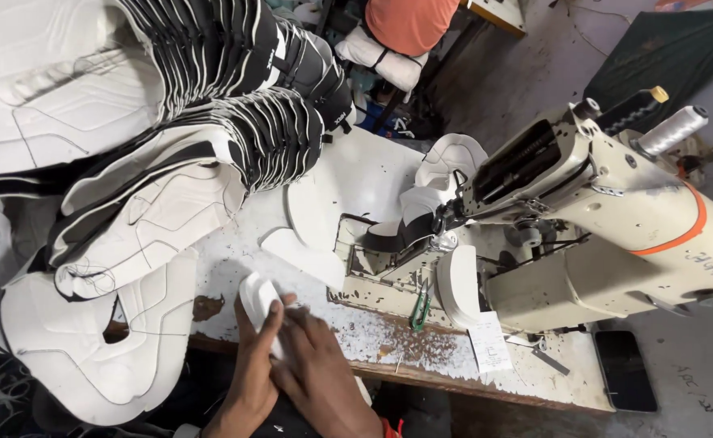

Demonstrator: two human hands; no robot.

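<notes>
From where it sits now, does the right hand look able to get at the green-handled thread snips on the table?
Probably yes. The right hand rests on the worn white tabletop, and the green-handled thread snips lie just beyond it with only bare surface between them.

My right hand (320,357) covers the lower end of the small white foam piece (257,298) held with my left hand (256,357); my forearms run off the bottom edge; the stacked white padded panels (89,97) are cropped at left.
</notes>
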